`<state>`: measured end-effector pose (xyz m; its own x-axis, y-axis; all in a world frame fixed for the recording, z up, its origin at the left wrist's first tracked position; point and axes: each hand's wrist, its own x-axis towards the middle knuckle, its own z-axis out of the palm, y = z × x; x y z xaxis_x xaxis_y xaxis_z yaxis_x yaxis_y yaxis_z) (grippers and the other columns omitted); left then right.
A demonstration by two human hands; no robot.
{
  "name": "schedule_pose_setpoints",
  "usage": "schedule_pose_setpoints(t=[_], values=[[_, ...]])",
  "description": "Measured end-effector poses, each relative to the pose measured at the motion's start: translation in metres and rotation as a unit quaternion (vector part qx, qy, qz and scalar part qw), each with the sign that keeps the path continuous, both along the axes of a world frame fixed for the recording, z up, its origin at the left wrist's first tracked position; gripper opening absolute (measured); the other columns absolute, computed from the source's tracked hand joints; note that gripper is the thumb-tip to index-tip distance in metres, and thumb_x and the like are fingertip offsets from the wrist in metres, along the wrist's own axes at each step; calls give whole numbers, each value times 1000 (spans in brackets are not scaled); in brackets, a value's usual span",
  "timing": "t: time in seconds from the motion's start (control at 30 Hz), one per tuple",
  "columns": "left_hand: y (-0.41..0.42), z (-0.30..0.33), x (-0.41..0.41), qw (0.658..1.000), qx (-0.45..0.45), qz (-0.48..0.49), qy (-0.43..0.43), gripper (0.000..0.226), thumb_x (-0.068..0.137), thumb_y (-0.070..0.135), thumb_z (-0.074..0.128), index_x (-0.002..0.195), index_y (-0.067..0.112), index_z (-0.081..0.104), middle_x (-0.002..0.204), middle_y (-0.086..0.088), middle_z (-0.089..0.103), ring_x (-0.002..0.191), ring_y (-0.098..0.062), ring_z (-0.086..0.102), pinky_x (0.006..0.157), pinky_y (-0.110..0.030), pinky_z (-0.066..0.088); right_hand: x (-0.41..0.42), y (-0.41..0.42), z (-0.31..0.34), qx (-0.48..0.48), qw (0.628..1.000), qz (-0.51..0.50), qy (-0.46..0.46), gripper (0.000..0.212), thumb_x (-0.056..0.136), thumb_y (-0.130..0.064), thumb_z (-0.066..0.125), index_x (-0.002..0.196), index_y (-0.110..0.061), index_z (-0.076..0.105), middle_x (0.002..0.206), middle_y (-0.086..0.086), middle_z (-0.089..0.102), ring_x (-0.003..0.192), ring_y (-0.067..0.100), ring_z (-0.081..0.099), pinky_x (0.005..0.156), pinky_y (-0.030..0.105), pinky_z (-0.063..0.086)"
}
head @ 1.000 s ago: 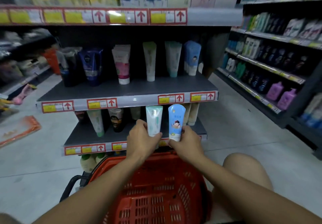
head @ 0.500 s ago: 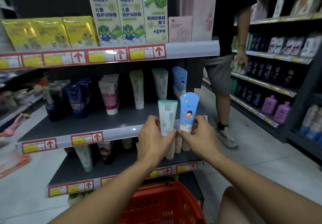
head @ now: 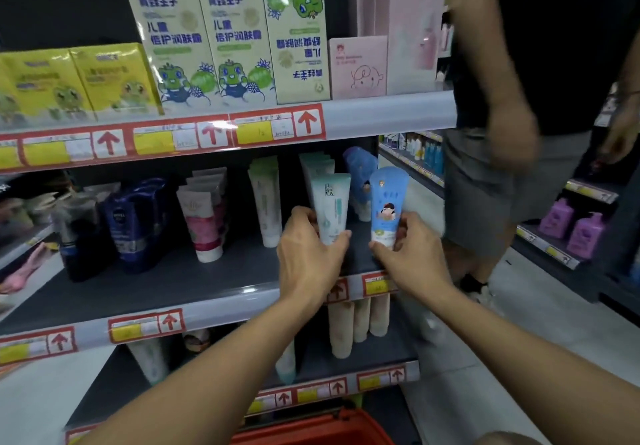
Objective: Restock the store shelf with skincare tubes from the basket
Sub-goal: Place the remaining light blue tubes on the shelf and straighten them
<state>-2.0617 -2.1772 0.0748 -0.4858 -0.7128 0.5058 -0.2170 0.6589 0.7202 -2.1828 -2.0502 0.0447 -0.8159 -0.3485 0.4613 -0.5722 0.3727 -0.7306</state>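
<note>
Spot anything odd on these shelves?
Yes: on the top shelf, the third green box stands upside down, its print and cartoon inverted next to two upright boxes. Nothing looks spilled or damaged.

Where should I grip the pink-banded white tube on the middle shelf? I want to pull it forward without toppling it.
Take the pink-banded white tube low, near its white cap end on the grey middle shelf, from the front: it stands cap-down, tubes crowd behind, and a low grip should tip it less.
</note>
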Motion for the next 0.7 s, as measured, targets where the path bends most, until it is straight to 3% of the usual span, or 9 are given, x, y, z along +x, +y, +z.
schedule_pose_setpoints(t=[0.2, 0.33, 0.5, 0.7], values=[[-8, -15, -20, 1000, 14, 0, -9, 52, 79, 45, 83, 113, 21, 53, 107, 1, 67, 98, -19, 66, 73, -30, 53, -19, -7, -13, 9, 1000, -7, 3, 44, 74, -37, 82, 109, -29, 56, 100, -9, 66, 85, 10, 66, 71, 41, 59], [-7, -23, -24, 1000, 25, -1, 9, 54, 81, 48, 81, 118, 21, 52, 111, 0, 65, 99, -19, 66, 81, -41, 58, -24, -10, -20, -1, 1000, 6, 7, 45, 74, -30, 84, 110, -25, 58, 101, -6, 67, 87, 10, 65, 73, 36, 58], [-3, -29, -22, 1000, -14, 14, -19, 68, 74, 52, 84, 122, 18, 50, 117, -2, 54, 108, -21, 57, 87, -40, 53, -27, -7, -21, 2, 1000, 2, -11, 62, 69, -33, 87, 120, -19, 56, 105, -5, 66, 93, 11, 64, 77, 31, 55], [-13, -28, -31, 998, 12, 11, -68, 54, 76, 42, 85, 112, 21, 50, 109, -1, 64, 103, -24, 64, 81, -41, 56, -39, -11, -15, 86, 996, -13, 9, 36, 75, -37, 80, 105, -23, 66, 93, -5, 70, 82, 14, 65, 67, 31, 54]])
